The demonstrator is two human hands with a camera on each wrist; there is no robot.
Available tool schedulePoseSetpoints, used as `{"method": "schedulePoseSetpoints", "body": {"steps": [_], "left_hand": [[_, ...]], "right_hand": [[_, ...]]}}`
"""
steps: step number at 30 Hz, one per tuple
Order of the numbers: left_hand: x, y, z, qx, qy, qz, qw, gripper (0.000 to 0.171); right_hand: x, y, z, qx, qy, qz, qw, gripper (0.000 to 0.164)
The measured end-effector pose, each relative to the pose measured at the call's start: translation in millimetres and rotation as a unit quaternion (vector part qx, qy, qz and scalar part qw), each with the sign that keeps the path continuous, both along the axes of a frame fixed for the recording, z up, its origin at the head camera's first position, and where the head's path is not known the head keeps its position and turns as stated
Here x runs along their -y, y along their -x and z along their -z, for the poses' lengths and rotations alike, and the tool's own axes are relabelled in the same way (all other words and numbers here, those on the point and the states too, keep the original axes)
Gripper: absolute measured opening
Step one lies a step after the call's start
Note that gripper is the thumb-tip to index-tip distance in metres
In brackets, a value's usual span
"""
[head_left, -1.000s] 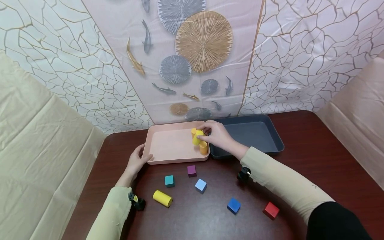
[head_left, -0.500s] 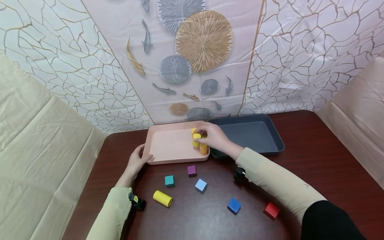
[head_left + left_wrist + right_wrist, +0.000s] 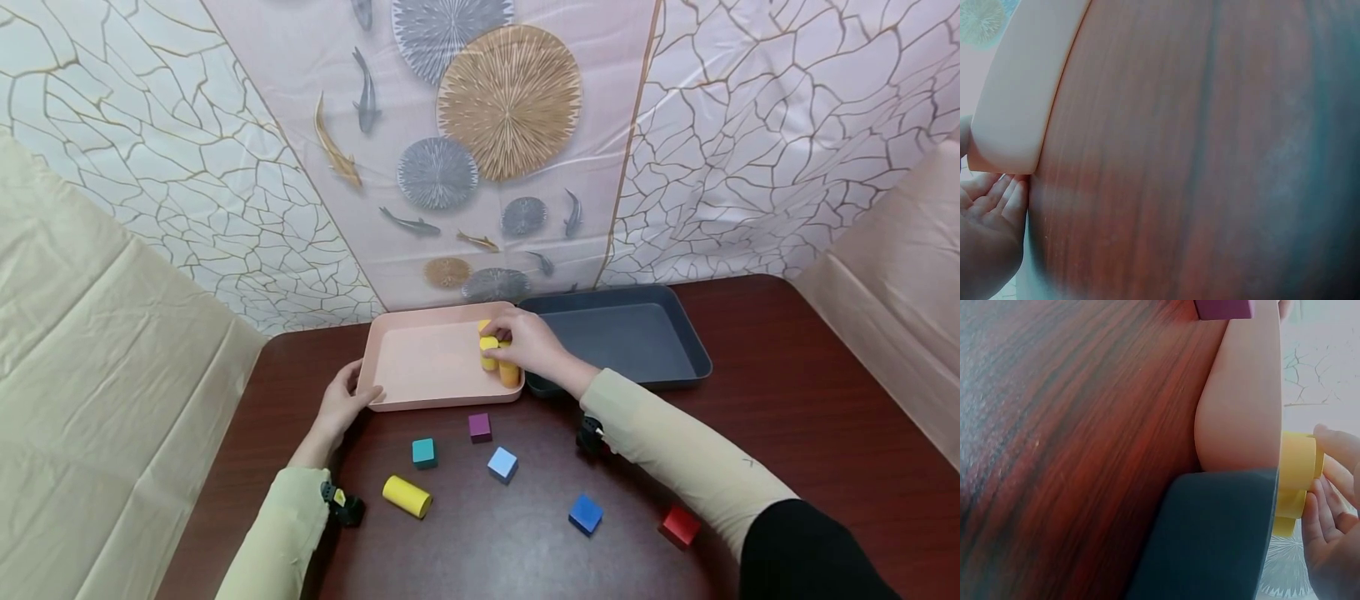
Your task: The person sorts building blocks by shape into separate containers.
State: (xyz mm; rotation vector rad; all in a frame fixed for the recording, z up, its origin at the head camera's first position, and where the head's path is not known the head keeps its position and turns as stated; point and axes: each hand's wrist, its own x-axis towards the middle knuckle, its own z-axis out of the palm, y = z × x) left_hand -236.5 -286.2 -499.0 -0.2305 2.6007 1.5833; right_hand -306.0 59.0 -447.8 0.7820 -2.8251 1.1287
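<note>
In the head view my right hand (image 3: pixel 525 340) pinches a yellow cylinder (image 3: pixel 489 358) between thumb and fingers. The cylinder stands about upright in the right part of the pink tray (image 3: pixel 420 360), beside an orange-yellow cylinder (image 3: pixel 509 375). Another orange-yellow cylinder (image 3: pixel 484 325) shows behind, partly covered by my fingers. In the right wrist view that hand (image 3: pixel 1335 519) reaches over the tray wall at the cylinders. My left hand (image 3: pixel 341 408) holds the tray's front left corner, thumb on the rim; in the left wrist view its fingers (image 3: pixel 1015 203) lie against the tray's outside.
A dark grey tray (image 3: pixel 622 333) adjoins the pink one on the right. Nearer on the table lie a purple block (image 3: pixel 480 427), teal block (image 3: pixel 423 453), light blue block (image 3: pixel 502 464), blue block (image 3: pixel 585 514), red block (image 3: pixel 679 527) and yellow cylinder (image 3: pixel 407 497) on its side.
The right hand has lowered the yellow cylinder slightly left and nearer; it was tilted and is now about upright. The right forearm has shifted left. My left hand keeps its place.
</note>
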Motion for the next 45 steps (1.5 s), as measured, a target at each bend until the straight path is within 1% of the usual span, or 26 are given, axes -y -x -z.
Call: {"method": "schedulePoseSetpoints", "body": {"steps": [3,10,14,18,21,31,32,33,36,39,40,45], "left_hand": [[-1,-0.7,-1.0,0.002,-0.001,0.000,1.0000,0.074],[2,2.6,3.1,0.008,-0.007,-0.003,0.9999,0.076],[2,2.5,3.5,0.007,-0.007,-0.001,1.0000,0.076],[1,-0.1,1.0,0.004,0.001,0.000,1.0000,0.075],[-1,-1.2,-0.6,0.003,0.000,-0.001,1.0000,0.074],[0,0.4,0.9,0.000,0.001,-0.002,1.0000,0.074],[0,-0.1,0.4,-0.001,0.000,-0.001,1.0000,0.075],[-2,-1.2,-2.9,0.003,-0.003,-0.002,1.0000,0.075],[-1,-1.4,-3.5,0.002,-0.002,0.000,1.0000,0.075],[0,-0.4,-2.0,0.002,-0.003,0.001,1.0000,0.074],[2,0.7,1.5,-0.001,-0.001,0.002,1.0000,0.074],[2,0.7,2.1,-0.002,0.000,0.004,1.0000,0.074]], "right_hand": [[1,0.6,1.6,-0.004,0.001,0.000,1.000,0.029],[0,3.3,7.2,-0.009,0.019,-0.006,1.000,0.023],[0,3.4,8.0,-0.013,0.021,-0.011,1.000,0.023],[-1,3.1,7.4,-0.013,0.018,-0.013,1.000,0.024],[-1,2.8,6.5,-0.010,0.015,-0.010,1.000,0.024],[-1,1.9,3.7,-0.010,0.012,-0.012,1.000,0.023],[-1,1.7,3.2,-0.009,0.013,-0.012,1.000,0.023],[-1,1.5,2.6,-0.007,0.014,-0.012,1.000,0.023],[-2,1.1,1.4,0.000,0.016,-0.012,1.000,0.022],[-2,0.4,-0.2,0.003,0.017,-0.013,1.000,0.022],[-2,0.1,-0.7,0.004,0.017,-0.014,1.000,0.022],[-2,-2.8,-3.6,0.004,0.019,-0.018,1.000,0.023]]}}
